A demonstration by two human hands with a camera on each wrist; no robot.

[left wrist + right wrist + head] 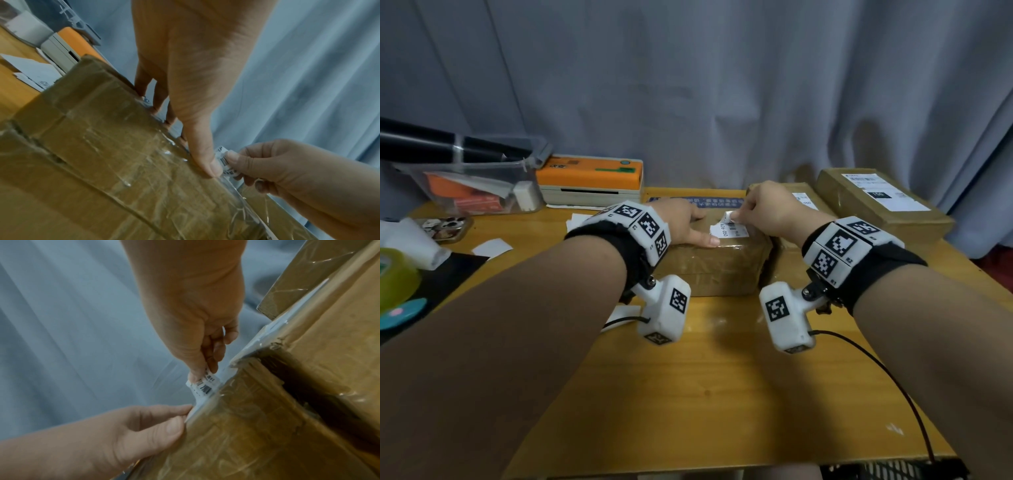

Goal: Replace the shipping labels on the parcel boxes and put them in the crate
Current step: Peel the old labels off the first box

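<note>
A brown taped parcel box (726,270) lies mid-table. On its top is a white barcode label (727,231), its far corner peeled up. My left hand (697,229) lies flat on the box top, thumb pressing beside the label's near edge. My right hand (736,216) pinches the lifted corner between thumb and forefinger. The left wrist view shows my left hand's thumb (211,168) on the box (102,154), touching the label (225,163) held by the right hand (232,160). In the right wrist view the right hand (202,372) grips the curled label (205,387) above the box (257,426).
Two more labelled parcels (799,205) (880,202) sit at the right rear. An orange and white label printer (592,181) and a clear plastic bin (476,188) stand back left. A tape roll (397,277), a phone (445,226) and paper scraps (491,246) lie at the left.
</note>
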